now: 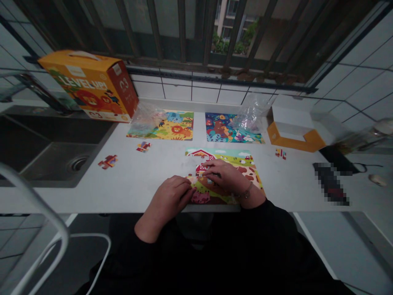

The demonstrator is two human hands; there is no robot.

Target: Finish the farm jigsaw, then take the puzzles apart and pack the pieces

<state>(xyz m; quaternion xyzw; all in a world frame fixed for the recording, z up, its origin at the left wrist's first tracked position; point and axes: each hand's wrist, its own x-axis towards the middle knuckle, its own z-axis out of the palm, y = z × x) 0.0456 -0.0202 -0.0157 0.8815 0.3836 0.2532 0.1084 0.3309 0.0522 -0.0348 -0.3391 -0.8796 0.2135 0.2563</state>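
Observation:
A partly assembled jigsaw puzzle (245, 157) with a red barn, sheep and cow-patterned patches lies at the counter's front edge. My left hand (172, 194) rests at its left side, fingers curled together around the edge of a pale pink jigsaw piece (192, 179). Over the middle of the puzzle, my right hand (225, 176) bends its fingers down onto a barn piece (201, 168). Its palm covers part of the picture, and the exact fingertip contact is hard to see. A gap shows between the barn roof and the pieces below.
Small joined piece groups lie left (108, 162), nearer (143, 146) and right (281, 153). Behind are a yellow lion picture (178, 125), a blue night picture (221, 133), plastic bags (250, 116), an orange box (89, 86) and an opened box (294, 137). A sink (58, 147) borders the left.

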